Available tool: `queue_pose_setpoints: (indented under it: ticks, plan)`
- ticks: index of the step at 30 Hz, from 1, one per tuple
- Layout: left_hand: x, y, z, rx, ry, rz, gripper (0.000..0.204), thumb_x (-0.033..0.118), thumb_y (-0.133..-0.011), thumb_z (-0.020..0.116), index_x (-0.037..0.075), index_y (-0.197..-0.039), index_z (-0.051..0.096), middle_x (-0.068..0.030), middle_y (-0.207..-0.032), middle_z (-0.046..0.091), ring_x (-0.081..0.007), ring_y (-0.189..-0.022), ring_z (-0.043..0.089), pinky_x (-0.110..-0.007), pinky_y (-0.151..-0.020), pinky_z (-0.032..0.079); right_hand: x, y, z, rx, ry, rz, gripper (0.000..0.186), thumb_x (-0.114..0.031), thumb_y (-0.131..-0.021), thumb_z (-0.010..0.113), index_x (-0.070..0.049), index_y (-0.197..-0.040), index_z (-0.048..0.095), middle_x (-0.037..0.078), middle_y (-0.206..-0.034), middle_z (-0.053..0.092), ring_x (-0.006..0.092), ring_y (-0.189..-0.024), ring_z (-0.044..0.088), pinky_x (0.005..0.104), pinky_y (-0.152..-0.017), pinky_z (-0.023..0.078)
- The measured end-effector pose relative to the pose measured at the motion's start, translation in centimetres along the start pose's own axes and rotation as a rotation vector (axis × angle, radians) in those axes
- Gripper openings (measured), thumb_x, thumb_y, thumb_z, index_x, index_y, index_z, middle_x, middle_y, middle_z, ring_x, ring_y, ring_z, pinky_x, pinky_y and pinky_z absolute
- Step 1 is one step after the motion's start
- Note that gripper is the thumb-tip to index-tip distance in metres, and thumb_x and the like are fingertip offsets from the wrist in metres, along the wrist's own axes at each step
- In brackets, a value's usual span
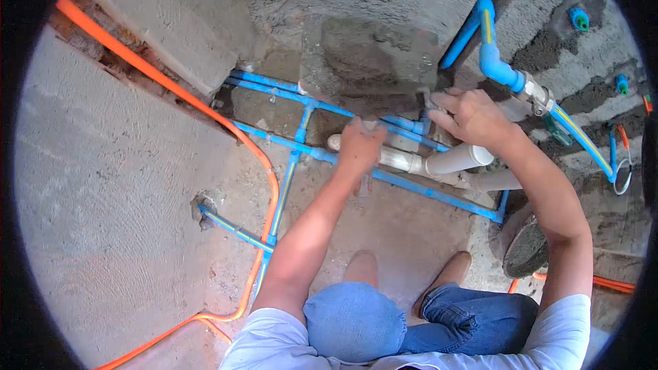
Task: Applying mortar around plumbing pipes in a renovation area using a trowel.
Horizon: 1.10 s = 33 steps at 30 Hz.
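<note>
My left hand is closed above the white drain pipe and the blue water pipes. A small whitish spot shows at its fingertips, too small to name. To its right, my right hand hovers above the open end of an upright white pipe stub. Its fingers are curled together, and a blurred greyish thing shows at their tips, its kind unclear. Just beyond both hands, a wet cement patch covers the base of the wall.
An orange conduit runs down the left wall and across the floor. At right, a blue pipe with a metal valve stands out from the wall. A round bucket of mortar sits beside my right leg. Blue pipes cross the floor before my shoes.
</note>
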<state>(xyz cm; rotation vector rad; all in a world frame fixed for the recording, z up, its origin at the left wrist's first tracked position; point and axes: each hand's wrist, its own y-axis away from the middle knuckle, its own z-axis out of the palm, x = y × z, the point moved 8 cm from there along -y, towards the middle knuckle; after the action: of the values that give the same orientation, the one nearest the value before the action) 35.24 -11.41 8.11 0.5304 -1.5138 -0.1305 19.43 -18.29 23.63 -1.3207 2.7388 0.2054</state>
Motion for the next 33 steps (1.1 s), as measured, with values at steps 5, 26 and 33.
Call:
queue_pose_setpoints:
  ticks: [5, 26, 33]
  plan:
    - [-2.0, 6.2, 0.0, 0.367, -0.328, 0.591, 0.033, 0.021, -0.079, 0.064, -0.007, -0.087, 0.049, -0.0247, -0.075, 0.061, -0.0439, -0.073, 0.058, -0.046, -0.066, 0.047, -3.3, -0.8, -0.7, 0.325, -0.136, -0.117, 0.028, -0.03, -0.087, 0.059, -0.006, -0.1, 0.063, 0.018, -0.084, 0.065, 0.0355, -0.07, 0.062, 0.043, -0.063, 0.05]
    - [-2.4, 2.5, -4.8, 0.327, 0.04, 0.147, 0.025, 0.017, -0.082, 0.061, -0.004, -0.085, 0.048, -0.0105, -0.053, 0.054, -0.0161, -0.045, 0.054, -0.031, -0.041, 0.041, -5.0, 0.4, 7.6, 0.379, -0.387, 0.322, 0.052, -0.019, -0.087, 0.055, -0.01, -0.136, 0.042, 0.024, -0.097, 0.059, 0.0416, -0.081, 0.061, 0.0507, -0.07, 0.05]
    - [-2.6, 3.7, -2.7, 0.371, -0.278, 0.03, 0.022, 0.013, -0.081, 0.063, -0.004, -0.086, 0.05, -0.0179, -0.068, 0.062, -0.0278, -0.054, 0.061, -0.039, -0.05, 0.047, -6.0, 0.2, 11.8, 0.267, -0.42, 0.408, 0.052, -0.02, -0.088, 0.054, -0.007, -0.136, 0.04, 0.027, -0.105, 0.056, 0.0452, -0.086, 0.059, 0.0488, -0.076, 0.049]
